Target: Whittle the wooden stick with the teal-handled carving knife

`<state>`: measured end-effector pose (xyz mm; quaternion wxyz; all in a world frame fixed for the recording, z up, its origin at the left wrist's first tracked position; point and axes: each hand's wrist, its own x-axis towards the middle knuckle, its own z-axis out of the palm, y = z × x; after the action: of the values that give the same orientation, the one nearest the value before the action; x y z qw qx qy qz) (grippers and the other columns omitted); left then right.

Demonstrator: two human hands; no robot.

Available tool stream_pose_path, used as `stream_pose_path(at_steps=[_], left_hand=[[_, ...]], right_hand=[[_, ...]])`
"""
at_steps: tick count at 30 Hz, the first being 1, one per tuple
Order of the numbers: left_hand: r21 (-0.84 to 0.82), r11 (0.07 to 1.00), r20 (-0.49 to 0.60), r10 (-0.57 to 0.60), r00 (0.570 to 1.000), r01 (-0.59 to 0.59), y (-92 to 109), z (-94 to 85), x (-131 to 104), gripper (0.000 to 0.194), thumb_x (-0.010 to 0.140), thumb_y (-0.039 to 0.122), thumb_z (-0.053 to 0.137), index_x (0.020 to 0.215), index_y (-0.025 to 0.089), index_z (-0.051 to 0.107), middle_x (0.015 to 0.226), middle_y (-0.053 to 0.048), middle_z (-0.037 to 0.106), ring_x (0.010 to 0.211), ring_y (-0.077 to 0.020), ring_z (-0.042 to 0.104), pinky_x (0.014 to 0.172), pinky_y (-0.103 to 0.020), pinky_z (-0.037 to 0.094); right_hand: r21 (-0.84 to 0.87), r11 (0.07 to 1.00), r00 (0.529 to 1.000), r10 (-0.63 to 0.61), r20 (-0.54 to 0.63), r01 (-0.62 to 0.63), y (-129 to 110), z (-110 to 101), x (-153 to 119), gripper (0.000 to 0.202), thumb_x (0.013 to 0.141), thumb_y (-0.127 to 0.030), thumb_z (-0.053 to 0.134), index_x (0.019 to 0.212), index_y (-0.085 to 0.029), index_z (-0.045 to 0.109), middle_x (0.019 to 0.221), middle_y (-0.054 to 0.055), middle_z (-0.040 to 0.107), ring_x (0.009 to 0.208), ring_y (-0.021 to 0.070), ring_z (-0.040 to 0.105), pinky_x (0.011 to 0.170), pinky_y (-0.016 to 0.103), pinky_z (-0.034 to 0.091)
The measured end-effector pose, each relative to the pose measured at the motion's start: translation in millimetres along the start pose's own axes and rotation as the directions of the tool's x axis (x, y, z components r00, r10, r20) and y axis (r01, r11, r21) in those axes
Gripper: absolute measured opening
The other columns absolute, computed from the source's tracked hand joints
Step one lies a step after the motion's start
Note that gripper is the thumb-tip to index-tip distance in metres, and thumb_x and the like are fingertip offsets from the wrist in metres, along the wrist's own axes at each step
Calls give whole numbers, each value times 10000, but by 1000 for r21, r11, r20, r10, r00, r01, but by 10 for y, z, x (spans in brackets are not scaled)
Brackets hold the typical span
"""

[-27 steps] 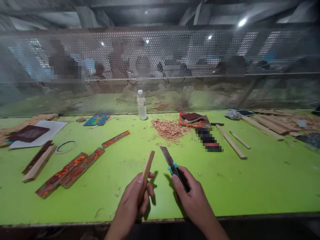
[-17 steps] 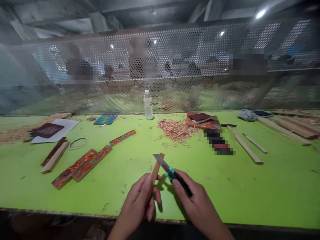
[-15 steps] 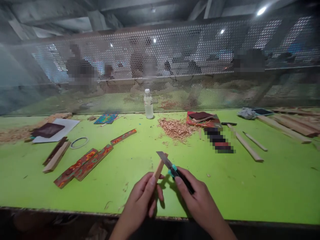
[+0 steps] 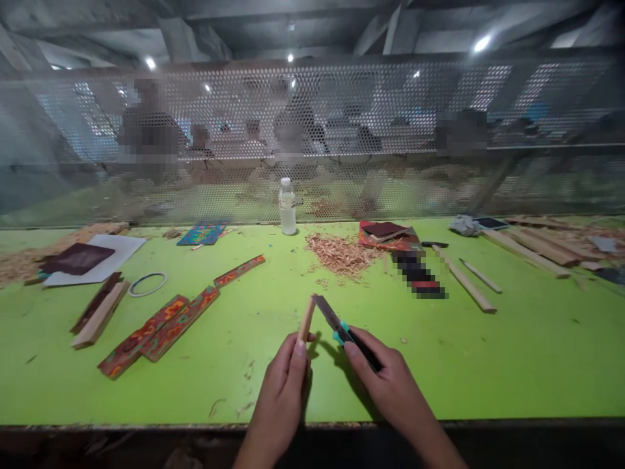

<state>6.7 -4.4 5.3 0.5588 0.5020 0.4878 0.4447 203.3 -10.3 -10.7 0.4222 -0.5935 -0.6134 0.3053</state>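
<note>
My left hand (image 4: pixel 288 378) is closed around the lower part of a slim wooden stick (image 4: pixel 306 319), which points up and away from me. In my right hand (image 4: pixel 381 371) is a black and teal utility knife (image 4: pixel 349 335) with its blade out. The blade's tip is at the upper end of the stick; whether it touches the wood I cannot tell. Both hands are above the green table (image 4: pixel 219 378) near its front edge. A pile of wood shavings (image 4: pixel 342 254) lies beyond them.
A bottle (image 4: pixel 288 208) stands at the back before a perforated screen (image 4: pixel 234 117). Painted strips (image 4: pixel 180 322), a ring (image 4: pixel 148 284) and wood blocks (image 4: pixel 100 316) lie left. To the right are a hammer (image 4: pixel 466 280), a thin tool (image 4: pixel 481 275) and long wood pieces (image 4: pixel 527 251).
The knife blade has gone from lying across the stick to its upper end. My left fingers have curled in, and the stick stands more upright. The whole view has shifted slightly.
</note>
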Motion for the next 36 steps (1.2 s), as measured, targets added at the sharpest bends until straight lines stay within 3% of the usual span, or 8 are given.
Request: stream_pose_path(at_steps=[5, 13, 19, 24, 28, 32, 36], left_hand=[[182, 983, 42, 30, 999, -37, 40, 1, 7, 449, 1034, 586, 464, 1211, 221, 656, 926, -36, 641, 890, -227, 556, 805, -296, 409], [163, 986, 78, 31, 997, -43, 6, -13, 9, 390, 1037, 558, 486, 1149, 215, 634, 959, -35, 646, 887, -216, 560, 792, -302, 419], [135, 991, 31, 6, 1000, -10, 26, 1, 13, 434, 999, 580, 549, 1149, 196, 684, 918, -40, 670, 777, -183, 547, 675, -267, 410], [82, 996, 50, -51, 997, 46, -6, -27, 26, 502, 963, 626, 580, 1197, 191, 669, 722, 35, 534, 548, -112, 394, 483, -215, 298], [37, 996, 94, -89, 992, 86, -26, -41, 35, 539, 957, 644, 575, 1236, 187, 640, 661, 76, 441, 482, -86, 326, 427, -193, 258], [31, 999, 49, -20, 999, 19, -47, -47, 47, 469, 961, 588, 612, 1180, 179, 686, 834, -7, 630, 630, -122, 477, 534, -200, 382], [35, 999, 59, -30, 998, 28, -61, -59, 58, 491, 944, 570, 648, 1240, 180, 680, 907, -38, 677, 663, -138, 517, 535, -207, 380]], right_hand=[[2, 1000, 998, -16, -55, 16, -35, -4, -9, 434, 978, -542, 590, 1179, -208, 779, 1160, 101, 811, 1085, 309, 764, 919, 368, 613], [-1, 999, 998, 34, -43, -34, -52, -1, 0, 472, 968, -566, 598, 1205, -203, 784, 1199, 98, 800, 1137, 318, 746, 960, 381, 603], [26, 999, 999, 40, -8, -39, -72, -2, 21, 466, 966, -529, 612, 1246, -196, 779, 1258, 94, 771, 1181, 326, 726, 1011, 417, 582], [38, 999, 999, 34, 31, -36, -78, -2, 37, 399, 939, -462, 651, 1198, -200, 805, 1189, 62, 800, 1113, 314, 756, 974, 386, 600], [18, 1000, 995, 11, 101, -13, -109, -23, 46, 350, 942, -404, 644, 1178, -210, 814, 1149, 40, 817, 1032, 283, 781, 906, 333, 616], [-8, 997, 969, -73, 237, 77, -111, -37, 51, 335, 954, -377, 645, 1209, -226, 802, 1170, 39, 811, 992, 266, 788, 893, 319, 606], [-18, 996, 969, -78, 234, 84, -90, -29, 24, 338, 973, -406, 624, 1212, -241, 796, 1189, 46, 805, 1025, 279, 783, 897, 337, 607]])
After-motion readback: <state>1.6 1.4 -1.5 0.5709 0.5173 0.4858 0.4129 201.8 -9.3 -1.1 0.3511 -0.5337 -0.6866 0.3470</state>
